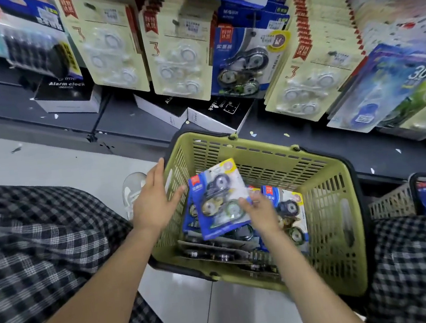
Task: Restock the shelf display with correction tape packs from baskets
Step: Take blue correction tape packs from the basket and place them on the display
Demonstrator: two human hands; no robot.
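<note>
Pack (220,199) pinched by R hand (259,213) over basket (325,201).

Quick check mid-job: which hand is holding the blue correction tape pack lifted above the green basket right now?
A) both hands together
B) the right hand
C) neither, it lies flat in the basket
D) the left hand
B: the right hand pinches the lower right corner of the correction tape pack over the green basket, while the left hand is spread open beside the pack, not gripping it.
</note>
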